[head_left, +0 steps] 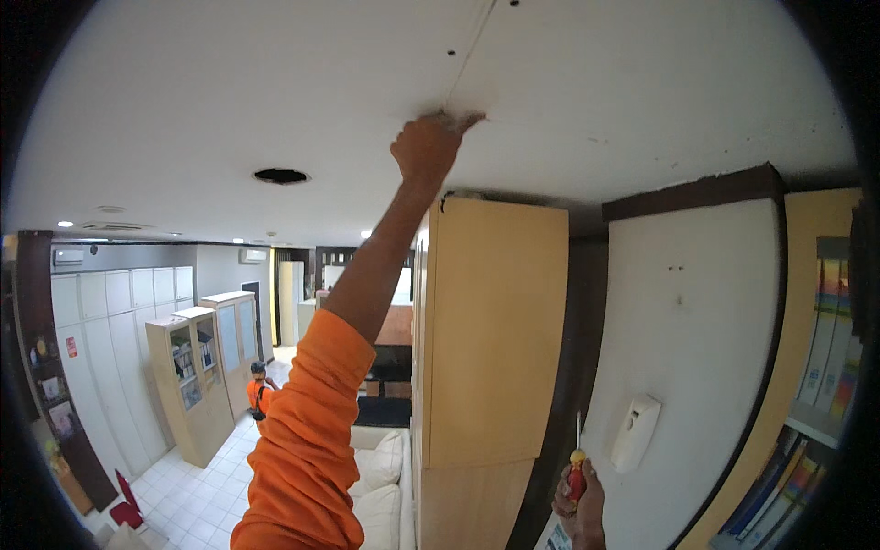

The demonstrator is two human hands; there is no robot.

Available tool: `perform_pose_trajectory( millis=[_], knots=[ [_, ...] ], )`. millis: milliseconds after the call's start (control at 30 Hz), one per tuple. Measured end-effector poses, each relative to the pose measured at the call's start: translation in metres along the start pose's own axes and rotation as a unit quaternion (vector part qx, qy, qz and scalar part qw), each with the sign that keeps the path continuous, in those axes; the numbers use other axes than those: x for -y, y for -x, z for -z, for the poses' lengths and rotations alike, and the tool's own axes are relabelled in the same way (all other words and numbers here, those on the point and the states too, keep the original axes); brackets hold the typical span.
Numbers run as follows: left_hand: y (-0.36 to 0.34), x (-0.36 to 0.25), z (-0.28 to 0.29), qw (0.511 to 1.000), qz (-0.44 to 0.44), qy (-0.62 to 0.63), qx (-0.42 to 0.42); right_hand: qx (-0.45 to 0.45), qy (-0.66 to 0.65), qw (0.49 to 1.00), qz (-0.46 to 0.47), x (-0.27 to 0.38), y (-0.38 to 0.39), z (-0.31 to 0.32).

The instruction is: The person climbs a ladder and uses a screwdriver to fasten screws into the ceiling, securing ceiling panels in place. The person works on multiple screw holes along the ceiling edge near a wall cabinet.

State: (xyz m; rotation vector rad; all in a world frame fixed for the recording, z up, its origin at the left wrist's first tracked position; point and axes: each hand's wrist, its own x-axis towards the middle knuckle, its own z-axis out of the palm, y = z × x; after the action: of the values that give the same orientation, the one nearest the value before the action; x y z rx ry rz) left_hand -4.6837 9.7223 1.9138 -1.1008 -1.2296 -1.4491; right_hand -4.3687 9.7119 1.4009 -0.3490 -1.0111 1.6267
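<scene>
My left arm, in an orange sleeve, reaches up to the white ceiling [357, 82]. At the ceiling, my left hand [429, 147] is closed with its fingers curled and its thumb toward the right, at the end of a panel seam. Whatever may be in those fingers is hidden from view. Low on the right, my right hand [583, 509] is wrapped round a screwdriver [577, 472] with a red and yellow handle. Its metal shaft points upward, close to a white wall-mounted dispenser [635, 433].
A tall wooden cabinet [495, 330] rises just beneath the ceiling. The ceiling has a dark round hole [281, 176]. Bookshelves [830, 321] stand at far right, a white sofa [378, 486] below. A person in orange [259, 392] stands beyond, near glass-door cabinets [192, 385].
</scene>
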Motion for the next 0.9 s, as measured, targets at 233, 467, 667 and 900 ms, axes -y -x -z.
perform_pose_trajectory(
  millis=[233,467,667,900],
  knots=[
    [0.033,-0.021,0.041,0.973,-0.018,0.228,0.019,-0.089,0.099,0.99,0.057,-0.024,-0.005,-0.019],
    [0.03,-0.03,0.113,0.926,-0.087,0.347,-0.123,-0.074,0.13,0.986,0.078,-0.052,0.0,-0.033],
    [0.207,-0.027,0.094,0.824,-0.114,0.392,0.393,0.027,0.341,0.88,0.33,-0.008,-0.02,-0.069],
    [0.349,-0.029,0.119,0.696,0.093,0.556,0.445,0.026,0.468,0.666,0.581,0.049,-0.011,-0.173]
  ],
)
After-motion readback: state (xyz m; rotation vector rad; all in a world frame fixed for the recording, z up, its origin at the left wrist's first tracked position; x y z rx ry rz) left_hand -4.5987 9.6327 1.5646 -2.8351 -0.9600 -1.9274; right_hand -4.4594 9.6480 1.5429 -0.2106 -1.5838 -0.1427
